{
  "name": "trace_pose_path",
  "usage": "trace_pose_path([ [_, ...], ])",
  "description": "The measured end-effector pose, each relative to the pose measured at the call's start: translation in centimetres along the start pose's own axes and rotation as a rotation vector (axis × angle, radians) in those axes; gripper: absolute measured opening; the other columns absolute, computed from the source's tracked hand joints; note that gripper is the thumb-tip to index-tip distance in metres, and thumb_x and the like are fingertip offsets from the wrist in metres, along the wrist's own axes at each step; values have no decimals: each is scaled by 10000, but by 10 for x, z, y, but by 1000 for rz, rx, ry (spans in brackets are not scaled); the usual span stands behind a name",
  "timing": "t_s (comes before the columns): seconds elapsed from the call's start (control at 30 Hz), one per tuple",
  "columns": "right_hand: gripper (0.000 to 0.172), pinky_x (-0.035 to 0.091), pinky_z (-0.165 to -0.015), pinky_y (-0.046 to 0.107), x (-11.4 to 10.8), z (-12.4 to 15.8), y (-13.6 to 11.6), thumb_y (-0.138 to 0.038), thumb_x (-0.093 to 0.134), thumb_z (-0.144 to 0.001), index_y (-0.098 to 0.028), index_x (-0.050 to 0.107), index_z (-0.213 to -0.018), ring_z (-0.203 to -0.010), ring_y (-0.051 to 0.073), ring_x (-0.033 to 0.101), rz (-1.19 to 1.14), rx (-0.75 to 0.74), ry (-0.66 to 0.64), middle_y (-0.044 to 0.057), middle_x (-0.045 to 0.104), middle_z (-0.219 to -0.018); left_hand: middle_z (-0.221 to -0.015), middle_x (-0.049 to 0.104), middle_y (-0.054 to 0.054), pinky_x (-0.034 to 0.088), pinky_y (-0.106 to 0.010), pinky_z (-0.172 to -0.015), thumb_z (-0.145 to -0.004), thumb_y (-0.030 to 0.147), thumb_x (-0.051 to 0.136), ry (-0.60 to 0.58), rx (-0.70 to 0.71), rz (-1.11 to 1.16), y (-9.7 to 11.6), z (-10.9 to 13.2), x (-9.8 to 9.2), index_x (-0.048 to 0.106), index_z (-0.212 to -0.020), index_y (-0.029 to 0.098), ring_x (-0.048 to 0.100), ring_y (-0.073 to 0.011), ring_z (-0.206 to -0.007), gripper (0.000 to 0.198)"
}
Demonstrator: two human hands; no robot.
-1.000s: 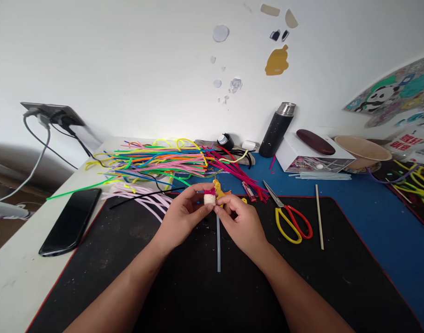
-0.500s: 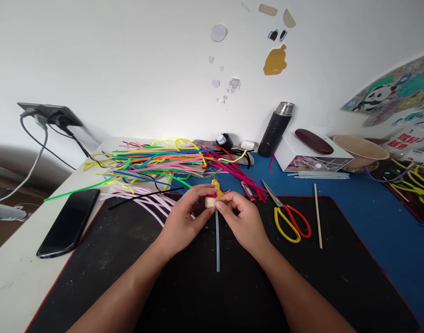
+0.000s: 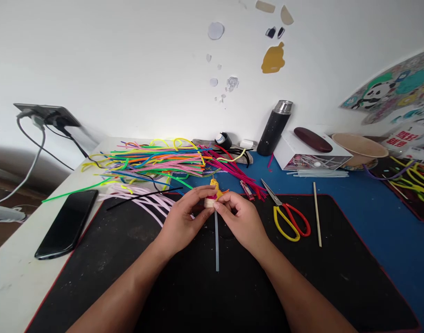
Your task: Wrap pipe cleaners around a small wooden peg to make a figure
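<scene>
My left hand [image 3: 184, 221] and my right hand [image 3: 241, 219] meet over the black mat [image 3: 184, 286], fingers pinched on a small pipe-cleaner piece [image 3: 212, 196] with a white base, a pink band and a yellow top. Both hands are closed on it. A clear glue stick [image 3: 217, 245] lies on the mat just below the hands, pointing toward me. A large heap of coloured pipe cleaners [image 3: 156, 162] lies just behind the hands.
Red-and-yellow scissors [image 3: 290, 217] and a wooden stick [image 3: 316, 213] lie right of the hands. A black phone [image 3: 66, 223] rests at the left. A dark flask [image 3: 276, 127], a white box [image 3: 310, 155] and a bowl [image 3: 359, 148] stand at the back.
The hands have closed tighter round the small piece, so less of its white base and pink band shows. Nothing else on the table has moved.
</scene>
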State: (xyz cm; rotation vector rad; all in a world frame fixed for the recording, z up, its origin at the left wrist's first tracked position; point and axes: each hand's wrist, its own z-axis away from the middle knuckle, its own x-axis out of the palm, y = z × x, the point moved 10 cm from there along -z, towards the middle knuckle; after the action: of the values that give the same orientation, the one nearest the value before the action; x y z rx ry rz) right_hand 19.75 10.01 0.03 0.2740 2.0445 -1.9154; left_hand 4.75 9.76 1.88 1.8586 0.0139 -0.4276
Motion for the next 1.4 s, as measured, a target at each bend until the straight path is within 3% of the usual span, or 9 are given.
trace_pose_path([
  [0.33,212,406,-614,282,3,-2,4,-424,649,-949,-219,679,-903,-660,160,549,-47,31,-24,-8,622,-746,-1387,686,-98,609,-351,-926,-979,301,696,20,-16,46,-1,-1,-1,716,-1271,277,679,-265,-1241,294],
  [0.6,325,294,-520,268,2,-6,9,-528,683,-918,-203,679,-905,-568,127,417,-281,87,-30,-41,510,-675,-1423,656,-89,579,-375,-1021,-972,278,710,23,-33,140,-5,-1,-1,701,-1295,285,638,-262,-1309,323],
  [1.17,289,320,-570,286,5,-5,8,-493,718,-885,-210,655,-877,-598,140,435,-235,116,-71,-52,500,-666,-1370,694,-72,617,-324,-900,-970,285,719,5,-14,45,-5,1,1,715,-1277,304,696,-233,-1198,307],
  [1.4,272,336,-574,279,6,-6,9,-469,713,-888,-203,653,-884,-597,137,446,-228,111,-73,-56,502,-659,-1370,703,-100,623,-360,-888,-975,305,700,3,7,-11,-1,0,1,722,-1269,279,703,-270,-1198,296],
])
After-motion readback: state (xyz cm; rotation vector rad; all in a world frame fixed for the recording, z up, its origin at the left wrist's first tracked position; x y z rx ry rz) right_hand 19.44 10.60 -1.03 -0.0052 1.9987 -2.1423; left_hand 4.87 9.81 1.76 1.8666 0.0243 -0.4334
